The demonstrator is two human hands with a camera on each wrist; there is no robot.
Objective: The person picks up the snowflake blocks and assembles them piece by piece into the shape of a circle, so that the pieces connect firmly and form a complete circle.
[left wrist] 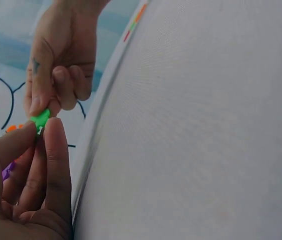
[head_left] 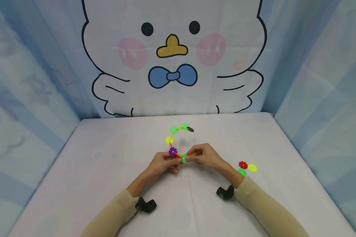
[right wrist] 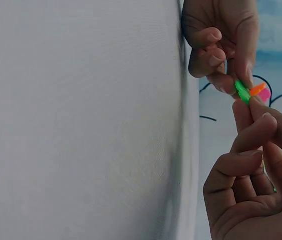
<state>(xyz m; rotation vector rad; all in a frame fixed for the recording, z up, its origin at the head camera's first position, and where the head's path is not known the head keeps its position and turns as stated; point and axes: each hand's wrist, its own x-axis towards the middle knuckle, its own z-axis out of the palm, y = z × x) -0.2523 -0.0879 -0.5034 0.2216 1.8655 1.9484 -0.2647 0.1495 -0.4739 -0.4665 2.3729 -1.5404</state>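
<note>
In the head view, centre, the left hand [head_left: 165, 162] and right hand [head_left: 204, 155] pinch a green disc [head_left: 184, 158] ending a curved disc chain [head_left: 173, 151]; loose discs [head_left: 243, 165] lie rightward on the desk [head_left: 77, 184]. Left wrist: fingers [left wrist: 57, 150] grasp it, frame left. Right wrist: likewise, frame right.

Head view looks forward and down; close wrist views share fingers [left wrist: 57, 155].
</note>
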